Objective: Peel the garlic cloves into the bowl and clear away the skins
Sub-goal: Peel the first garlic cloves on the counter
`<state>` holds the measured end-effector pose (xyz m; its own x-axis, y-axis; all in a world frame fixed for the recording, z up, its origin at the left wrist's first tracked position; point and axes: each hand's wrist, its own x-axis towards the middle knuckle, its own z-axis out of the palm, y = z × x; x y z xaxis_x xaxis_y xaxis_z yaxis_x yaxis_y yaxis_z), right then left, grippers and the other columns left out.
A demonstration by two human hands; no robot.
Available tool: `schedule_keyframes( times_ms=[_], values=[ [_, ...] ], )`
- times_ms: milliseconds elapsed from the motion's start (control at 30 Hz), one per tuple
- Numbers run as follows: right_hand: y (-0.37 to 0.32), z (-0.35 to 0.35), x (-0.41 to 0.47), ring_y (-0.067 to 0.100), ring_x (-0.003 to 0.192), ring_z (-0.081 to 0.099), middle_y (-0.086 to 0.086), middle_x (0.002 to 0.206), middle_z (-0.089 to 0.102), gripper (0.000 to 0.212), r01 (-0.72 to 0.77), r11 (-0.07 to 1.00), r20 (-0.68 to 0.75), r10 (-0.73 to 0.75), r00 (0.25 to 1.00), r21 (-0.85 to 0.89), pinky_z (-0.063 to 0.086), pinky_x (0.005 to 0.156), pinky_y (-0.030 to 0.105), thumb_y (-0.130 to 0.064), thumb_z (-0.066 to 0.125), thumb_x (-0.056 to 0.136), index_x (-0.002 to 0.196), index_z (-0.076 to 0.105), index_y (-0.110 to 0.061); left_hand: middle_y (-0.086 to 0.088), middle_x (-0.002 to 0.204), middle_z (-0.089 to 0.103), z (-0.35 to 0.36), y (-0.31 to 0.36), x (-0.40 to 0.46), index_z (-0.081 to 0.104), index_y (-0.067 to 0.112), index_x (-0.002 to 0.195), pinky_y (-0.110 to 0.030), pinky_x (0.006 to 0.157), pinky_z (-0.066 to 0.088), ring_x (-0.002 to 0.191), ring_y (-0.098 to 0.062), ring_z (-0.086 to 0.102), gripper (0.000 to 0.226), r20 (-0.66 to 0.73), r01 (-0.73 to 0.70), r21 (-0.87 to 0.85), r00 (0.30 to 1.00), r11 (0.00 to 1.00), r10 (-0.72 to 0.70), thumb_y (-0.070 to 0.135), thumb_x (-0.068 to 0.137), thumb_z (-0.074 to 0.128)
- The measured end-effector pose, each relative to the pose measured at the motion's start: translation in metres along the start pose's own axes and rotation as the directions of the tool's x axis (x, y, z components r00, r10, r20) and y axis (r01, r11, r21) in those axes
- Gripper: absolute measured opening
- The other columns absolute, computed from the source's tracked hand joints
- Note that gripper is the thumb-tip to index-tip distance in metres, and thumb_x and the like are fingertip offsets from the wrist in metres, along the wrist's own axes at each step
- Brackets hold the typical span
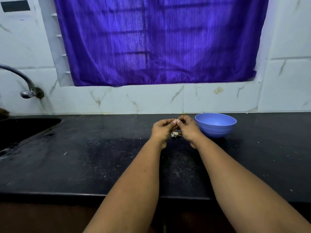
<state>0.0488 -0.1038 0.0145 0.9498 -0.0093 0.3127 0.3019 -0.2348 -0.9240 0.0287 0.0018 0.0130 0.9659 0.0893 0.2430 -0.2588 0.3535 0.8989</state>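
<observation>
My left hand [162,129] and my right hand [187,127] meet above the black counter, fingers curled. Both pinch a small pale garlic clove [175,121] between their fingertips. Below the hands a little heap of garlic skins [175,135] lies on the counter. A blue bowl [217,125] stands just right of my right hand, near the back wall; what lies inside it is hidden from this angle.
The black stone counter [101,157] runs the full width, with small pale flecks scattered on it. A dark sink [20,130] sits at the left under a metal tap [25,84]. A tiled wall and a purple curtain [159,41] stand behind.
</observation>
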Motion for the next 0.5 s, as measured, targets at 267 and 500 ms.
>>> schedule_keyframes(
  times_ms=[267,500],
  values=[
    [-0.006,0.001,-0.003,0.011,0.071,0.059,0.001,0.081,0.061,0.020,-0.051,0.986,0.016,0.049,0.999,0.160,0.045,0.056,0.016,-0.011,0.045,0.101,0.084,0.051,-0.020,-0.003,0.071,0.068,-0.004,0.002,0.001,0.063,0.005,0.084,-0.016,0.067,0.055,0.066,-0.008,0.066,0.011,-0.018,0.041,-0.103,0.999,0.994,-0.043,-0.003,0.090,0.059],
    [-0.001,-0.016,0.000,0.014,0.069,0.058,-0.001,0.070,0.061,0.012,-0.025,0.978,-0.176,-0.012,0.984,-0.207,0.045,0.065,0.023,-0.009,0.064,0.088,0.078,0.060,-0.015,-0.003,0.074,0.057,-0.009,-0.001,0.009,0.057,0.009,0.081,-0.014,0.063,0.051,0.066,-0.009,0.053,0.023,-0.167,0.096,0.129,0.983,0.987,-0.074,0.001,0.099,0.045]
  ],
)
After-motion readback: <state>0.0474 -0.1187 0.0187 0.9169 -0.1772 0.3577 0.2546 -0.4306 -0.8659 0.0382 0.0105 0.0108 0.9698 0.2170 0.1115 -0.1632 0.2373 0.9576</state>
